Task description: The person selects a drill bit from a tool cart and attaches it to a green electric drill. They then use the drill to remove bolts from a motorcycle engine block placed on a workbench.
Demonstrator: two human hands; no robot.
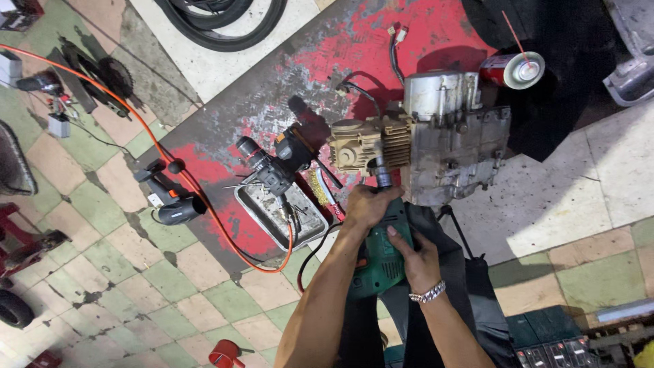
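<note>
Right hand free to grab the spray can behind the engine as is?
Probably not. The right hand is wrapped on the green power tool along with the left hand, and the engine sits between it and the spray can.

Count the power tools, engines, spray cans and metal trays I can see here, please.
Power tools: 3: green drill in both hands, black tool over the tray, black tool on the mat.
Engines: 1.
Spray cans: 1.
Metal trays: 1.
Total: 6.

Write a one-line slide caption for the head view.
Both hands, left hand in front and right hand behind, press a green power drill against a small engine on the red-painted floor slab.
</note>
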